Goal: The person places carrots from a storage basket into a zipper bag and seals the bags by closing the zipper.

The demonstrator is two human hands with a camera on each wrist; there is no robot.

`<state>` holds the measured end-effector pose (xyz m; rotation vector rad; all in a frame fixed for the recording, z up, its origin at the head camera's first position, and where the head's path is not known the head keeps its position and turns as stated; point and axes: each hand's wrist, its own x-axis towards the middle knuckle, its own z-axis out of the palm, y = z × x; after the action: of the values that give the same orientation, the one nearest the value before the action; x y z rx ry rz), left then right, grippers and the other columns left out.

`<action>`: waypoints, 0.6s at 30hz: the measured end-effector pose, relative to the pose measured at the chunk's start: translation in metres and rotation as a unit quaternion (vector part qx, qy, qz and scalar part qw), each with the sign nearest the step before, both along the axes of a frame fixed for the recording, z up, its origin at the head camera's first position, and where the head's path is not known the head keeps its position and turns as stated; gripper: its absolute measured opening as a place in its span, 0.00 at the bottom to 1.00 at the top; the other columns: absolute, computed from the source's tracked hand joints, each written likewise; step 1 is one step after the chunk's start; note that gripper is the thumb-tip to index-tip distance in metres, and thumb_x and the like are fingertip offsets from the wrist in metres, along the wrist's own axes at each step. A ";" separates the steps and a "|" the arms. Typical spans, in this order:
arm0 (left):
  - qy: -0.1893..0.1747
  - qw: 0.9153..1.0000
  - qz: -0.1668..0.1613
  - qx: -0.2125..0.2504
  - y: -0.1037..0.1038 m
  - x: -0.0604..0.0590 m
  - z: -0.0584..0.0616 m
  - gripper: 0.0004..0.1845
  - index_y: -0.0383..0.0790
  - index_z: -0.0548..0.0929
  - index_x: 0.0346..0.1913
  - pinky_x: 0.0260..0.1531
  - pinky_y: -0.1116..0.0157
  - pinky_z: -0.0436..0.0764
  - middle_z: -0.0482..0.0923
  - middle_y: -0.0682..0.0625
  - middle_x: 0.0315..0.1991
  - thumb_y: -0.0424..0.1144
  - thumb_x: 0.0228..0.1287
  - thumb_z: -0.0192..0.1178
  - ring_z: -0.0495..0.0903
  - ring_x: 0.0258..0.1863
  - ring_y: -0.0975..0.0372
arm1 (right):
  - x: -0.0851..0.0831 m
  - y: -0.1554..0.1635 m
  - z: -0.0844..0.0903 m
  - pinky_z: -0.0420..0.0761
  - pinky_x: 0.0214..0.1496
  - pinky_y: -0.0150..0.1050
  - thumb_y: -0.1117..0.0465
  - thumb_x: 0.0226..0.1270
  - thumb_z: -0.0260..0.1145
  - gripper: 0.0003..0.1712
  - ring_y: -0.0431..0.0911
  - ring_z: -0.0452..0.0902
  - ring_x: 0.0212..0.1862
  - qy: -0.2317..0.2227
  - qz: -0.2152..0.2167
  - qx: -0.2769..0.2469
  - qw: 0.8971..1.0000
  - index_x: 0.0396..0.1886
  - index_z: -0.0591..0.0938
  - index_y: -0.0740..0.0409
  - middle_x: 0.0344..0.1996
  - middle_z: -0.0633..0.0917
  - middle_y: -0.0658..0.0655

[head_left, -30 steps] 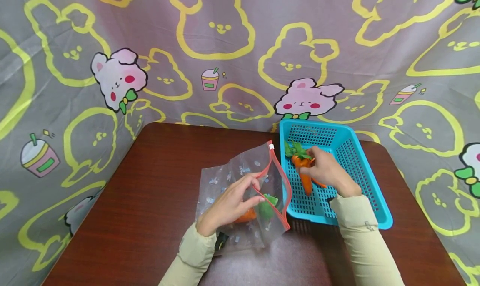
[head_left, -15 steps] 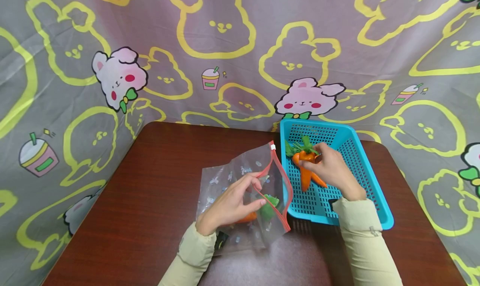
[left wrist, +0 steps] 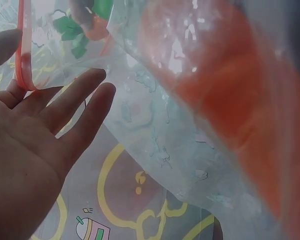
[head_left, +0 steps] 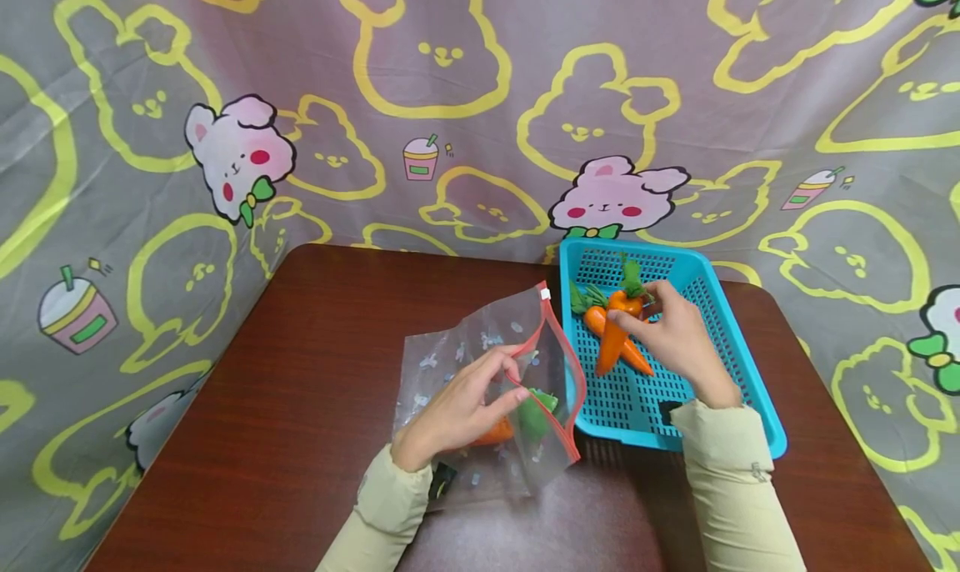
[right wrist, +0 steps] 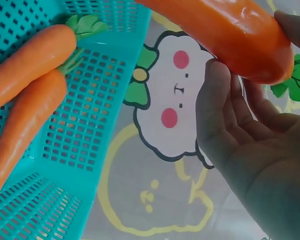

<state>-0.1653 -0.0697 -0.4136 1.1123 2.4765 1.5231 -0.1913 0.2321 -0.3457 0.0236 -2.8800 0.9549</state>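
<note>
Right hand [head_left: 675,338]: pinching a carrot [head_left: 617,332] near its leafy top between thumb and fingertips, lifting it clear of the basket floor, tip pointing down toward the bag side.
Carrot in hand, wrist view: lying across the fingertips [right wrist: 217,95], orange body [right wrist: 225,30] well above the mesh.
Basket [head_left: 738,363]: turquoise, perforated, sitting on the table's right part, just beside the bag; keeping the supply within short reach.
Carrots left in basket [right wrist: 30,85]: two, lying side by side on the mesh, leaves toward the far wall.
Left hand [head_left: 457,409]: pinching the bag's red zip edge [head_left: 517,380] between thumb and fingers, apparently holding the mouth open toward the basket.
Bag [head_left: 480,363]: clear plastic with small printed figures, lying on the table, mouth facing right.
Bag contents [head_left: 517,426]: one carrot, orange body and green top showing through the plastic.
Table [head_left: 300,372]: dark brown wood, bearing bag and basket.
Backdrop [head_left: 450,97]: grey cloth printed with rabbits and drink cups.
</note>
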 end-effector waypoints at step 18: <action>0.032 0.999 0.005 0.011 0.000 -0.003 -0.002 0.09 0.46 0.72 0.42 0.55 0.60 0.78 0.72 0.49 0.64 0.45 0.68 0.59 0.74 0.57 0.62 | 0.009 -0.001 0.012 0.73 0.43 0.26 0.46 0.67 0.64 0.33 0.52 0.72 0.52 0.067 -0.031 -0.098 0.992 0.59 0.67 0.64 0.53 0.76 0.64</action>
<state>-0.1683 -0.0697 -0.4155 1.1740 2.5153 1.5456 -0.1826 0.2306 -0.3338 -0.0178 -2.6370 1.1723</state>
